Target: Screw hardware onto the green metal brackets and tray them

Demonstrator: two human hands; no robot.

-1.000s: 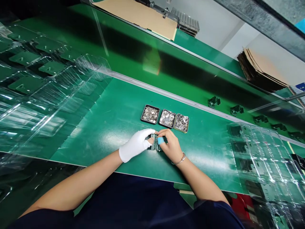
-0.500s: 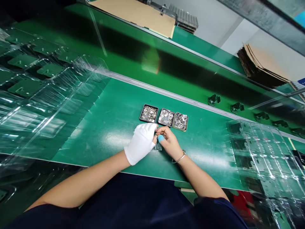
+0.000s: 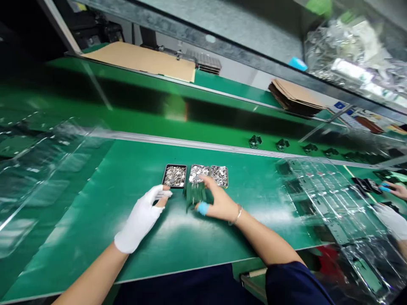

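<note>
My right hand, with a blue wrap on the thumb and a bracelet at the wrist, grips a shiny dark-green-looking plate by its side. The plate is blurred, so its exact kind does not show. To its left, my left hand in a white glove with bare fingertips is raised over the table, thumb and fingers apart, holding nothing. Just beyond the hands stand three small square trays of tiny metal parts: the left tray, the middle tray, partly behind my right hand, and the right tray.
Clear plastic blister trays lie on the right, and more blister trays on the left. Several dark parts line the green strip behind the metal rail. Another person's gloved hand and bare hand are at far right.
My hands have come apart: the left moved left and opened, while the right now holds the plate up off the table. The camera view has shifted right and up.
</note>
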